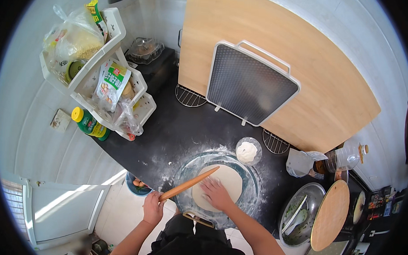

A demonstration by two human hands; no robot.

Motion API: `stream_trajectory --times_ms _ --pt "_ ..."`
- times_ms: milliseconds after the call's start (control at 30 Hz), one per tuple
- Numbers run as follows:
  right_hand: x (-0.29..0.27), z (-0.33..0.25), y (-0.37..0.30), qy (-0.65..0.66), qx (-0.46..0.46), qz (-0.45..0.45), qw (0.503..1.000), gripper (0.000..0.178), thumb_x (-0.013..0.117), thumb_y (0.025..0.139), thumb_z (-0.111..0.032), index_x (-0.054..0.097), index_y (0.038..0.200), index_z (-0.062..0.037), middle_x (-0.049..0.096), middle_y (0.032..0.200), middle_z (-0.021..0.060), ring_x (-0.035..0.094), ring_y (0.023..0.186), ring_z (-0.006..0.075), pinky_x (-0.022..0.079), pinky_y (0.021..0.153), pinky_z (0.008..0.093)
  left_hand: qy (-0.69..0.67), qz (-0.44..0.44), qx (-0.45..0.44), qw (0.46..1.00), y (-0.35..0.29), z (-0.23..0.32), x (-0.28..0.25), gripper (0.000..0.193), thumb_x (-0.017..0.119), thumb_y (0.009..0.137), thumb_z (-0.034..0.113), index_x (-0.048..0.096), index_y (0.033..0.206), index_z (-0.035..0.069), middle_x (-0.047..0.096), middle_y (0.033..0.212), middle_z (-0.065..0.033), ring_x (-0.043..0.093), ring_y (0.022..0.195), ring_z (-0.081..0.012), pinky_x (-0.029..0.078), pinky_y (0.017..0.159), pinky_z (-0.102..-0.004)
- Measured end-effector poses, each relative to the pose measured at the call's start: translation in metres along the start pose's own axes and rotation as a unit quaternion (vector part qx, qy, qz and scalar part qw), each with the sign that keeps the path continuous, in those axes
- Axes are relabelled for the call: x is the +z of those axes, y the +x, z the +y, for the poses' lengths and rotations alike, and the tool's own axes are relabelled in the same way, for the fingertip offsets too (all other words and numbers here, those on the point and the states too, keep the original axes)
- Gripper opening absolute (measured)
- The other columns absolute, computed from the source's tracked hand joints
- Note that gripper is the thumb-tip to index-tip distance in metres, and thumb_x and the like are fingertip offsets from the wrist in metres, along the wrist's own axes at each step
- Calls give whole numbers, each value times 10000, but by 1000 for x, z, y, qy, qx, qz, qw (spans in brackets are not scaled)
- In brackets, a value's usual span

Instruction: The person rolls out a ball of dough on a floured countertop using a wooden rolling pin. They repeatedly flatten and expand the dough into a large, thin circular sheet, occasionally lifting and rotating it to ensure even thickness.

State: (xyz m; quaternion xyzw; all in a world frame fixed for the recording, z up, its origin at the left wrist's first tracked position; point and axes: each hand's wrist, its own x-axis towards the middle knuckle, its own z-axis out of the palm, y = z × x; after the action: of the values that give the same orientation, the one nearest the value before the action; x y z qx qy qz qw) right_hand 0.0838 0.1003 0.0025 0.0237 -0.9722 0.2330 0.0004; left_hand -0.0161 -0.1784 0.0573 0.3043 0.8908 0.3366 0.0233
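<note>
My left hand (153, 208) is closed around one end of a tapered wooden rolling pin (187, 184). The pin slants up to the right, its far tip over a round flat sheet of dough (232, 181). On the dough lies my right hand (216, 193), palm down with fingers stretched out and nothing in them. Beneath the dough is a round glass board (254, 194) dusted with flour, by the counter's near edge. Just beyond it stands a small clear bowl (258, 152) of white flour. Whether the pin touches the dough, I cannot tell.
To the right, a metal bowl (322, 193) holds chopped greens and utensils, with a round wooden board (331, 217) beside it. A dark framed tray (252, 82) leans on a large wooden board (339, 101). Far left are a tiered rack (112, 45) and a green bottle (91, 125).
</note>
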Motion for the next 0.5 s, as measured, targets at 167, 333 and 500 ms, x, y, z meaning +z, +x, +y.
stream_trajectory --times_ms 167,333,500 --pt "-9 37 -68 -10 198 195 961 339 565 916 -210 555 1184 -1 624 1078 152 590 1017 301 466 925 423 4 -56 47 997 5 1 18 375 698 758 60 581 1114 33 595 1066 -167 573 993 -360 462 865 -444" --pt "-42 95 -31 495 462 326 660 263 528 991 -261 576 1065 -13 654 846 71 613 693 125 517 610 269 -15 -86 83 993 20 21 40 370 699 767 99 582 1108 17 595 1057 -156 580 965 -352 465 845 -453" --pt "-41 145 7 560 430 346 618 217 539 980 -225 584 1036 -19 662 888 89 634 752 146 534 654 299 -5 -112 109 988 26 23 62 360 698 774 129 581 1095 13 596 1047 -150 576 982 -346 463 851 -451"
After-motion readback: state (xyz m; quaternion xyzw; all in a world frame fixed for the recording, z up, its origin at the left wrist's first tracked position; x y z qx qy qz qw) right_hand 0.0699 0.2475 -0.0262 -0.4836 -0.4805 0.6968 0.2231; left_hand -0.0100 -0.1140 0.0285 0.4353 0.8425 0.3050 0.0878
